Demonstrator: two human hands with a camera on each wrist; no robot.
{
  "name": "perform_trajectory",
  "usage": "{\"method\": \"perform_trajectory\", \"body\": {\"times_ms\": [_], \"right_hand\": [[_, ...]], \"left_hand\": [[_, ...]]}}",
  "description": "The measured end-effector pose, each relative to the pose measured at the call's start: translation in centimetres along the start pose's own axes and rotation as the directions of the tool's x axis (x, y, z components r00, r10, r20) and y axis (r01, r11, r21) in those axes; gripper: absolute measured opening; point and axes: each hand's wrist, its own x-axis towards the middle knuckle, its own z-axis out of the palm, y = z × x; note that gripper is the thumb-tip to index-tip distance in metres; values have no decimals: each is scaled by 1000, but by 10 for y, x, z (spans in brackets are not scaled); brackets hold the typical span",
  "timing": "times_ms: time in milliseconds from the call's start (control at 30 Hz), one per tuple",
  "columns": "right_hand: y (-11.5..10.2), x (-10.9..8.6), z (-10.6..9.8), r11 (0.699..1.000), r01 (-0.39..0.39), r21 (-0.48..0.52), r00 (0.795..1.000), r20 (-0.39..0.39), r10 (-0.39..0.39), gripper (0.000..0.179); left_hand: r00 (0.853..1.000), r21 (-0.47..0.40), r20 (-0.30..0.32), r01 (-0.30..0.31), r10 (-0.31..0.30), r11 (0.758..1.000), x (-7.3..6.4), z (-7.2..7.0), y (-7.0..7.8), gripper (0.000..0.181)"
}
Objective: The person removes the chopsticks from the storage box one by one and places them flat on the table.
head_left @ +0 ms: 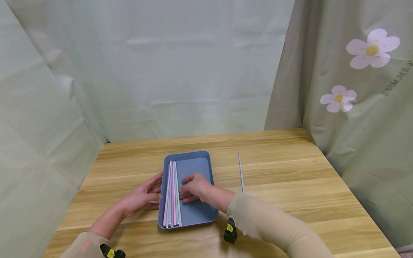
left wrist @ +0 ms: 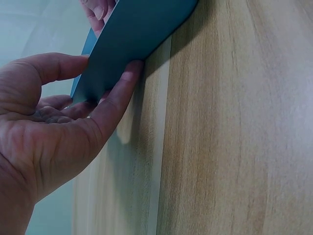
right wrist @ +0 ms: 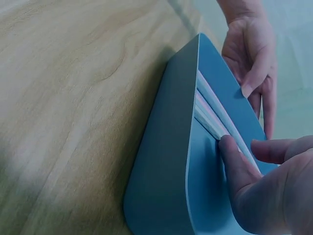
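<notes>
A blue rectangular tray [head_left: 194, 166] lies lengthwise on the table, holding several pink, blue and pale green chopsticks [head_left: 173, 200] along its left side. Against the tray's outer left wall rests my left hand [head_left: 140, 197], its fingers spread; in the left wrist view the fingertips [left wrist: 131, 68] touch that wall. Inside the tray, my right hand [head_left: 197, 188] lies to the right of the chopsticks. In the right wrist view one of its fingertips [right wrist: 226, 142] touches the bundle's near side, while its thumb and fingers stay apart without gripping.
A single blue chopstick [head_left: 241, 170] lies on the wooden table [head_left: 284, 161] to the right of the tray, partly covered by my right sleeve [head_left: 264, 218]. Pale curtains [head_left: 200, 71] enclose the table at the back and both sides.
</notes>
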Motion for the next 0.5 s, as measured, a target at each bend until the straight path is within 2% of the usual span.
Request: {"method": "perform_trajectory", "body": {"times_ms": [267, 500], "right_hand": [[2, 2, 2, 999, 38, -16, 999, 0, -38, 42], [2, -1, 1, 994, 1, 113, 1000, 15, -2, 37]], "left_hand": [[1000, 7, -10, 10, -10, 1000, 0, 1, 1, 92], [1000, 7, -13, 12, -12, 1000, -1, 1, 2, 92]]}}
